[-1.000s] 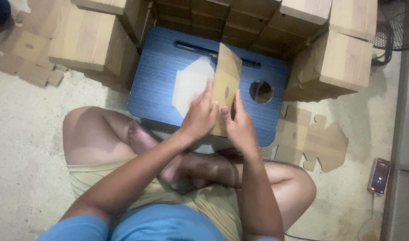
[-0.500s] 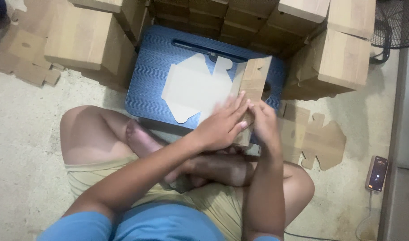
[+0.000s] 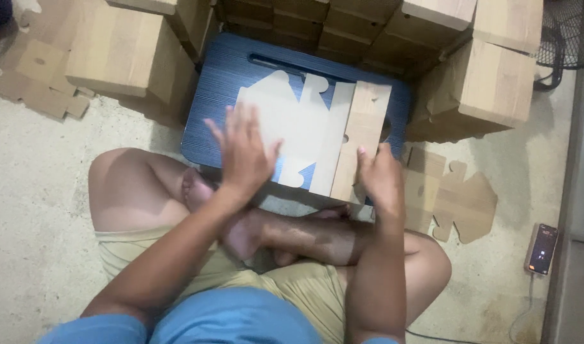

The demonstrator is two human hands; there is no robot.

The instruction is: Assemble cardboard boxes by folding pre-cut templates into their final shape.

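**Hands flatten a box blank on the lap desk**

The left hand (image 3: 244,153) is spread flat, fingers splayed, hovering over or pressing the pale side of the cardboard blank (image 3: 298,127); whether the palm actually touches it I cannot tell. It grasps nothing. The right hand (image 3: 380,175) sits at the near end of the folded brown panel (image 3: 362,137), fingertips resting on its lower edge, not closed round it.

The blank lies on the blue lap desk (image 3: 222,89), pale face up on the left, the brown panel turned over along a crease on the right, its far corner over the desk's round hole. The desk stands on the floor before the person's crossed legs (image 3: 285,236).

To fold well here, I judge the left palm should pin the pale part firmly beside the crease, while the right fingers run along the panel's full length, so the fold lands on the scored line and stays square.

Finished boxes (image 3: 126,54) are stacked around the desk. More flat blanks (image 3: 454,197) lie on the floor at right, with a phone (image 3: 542,248) beyond them.
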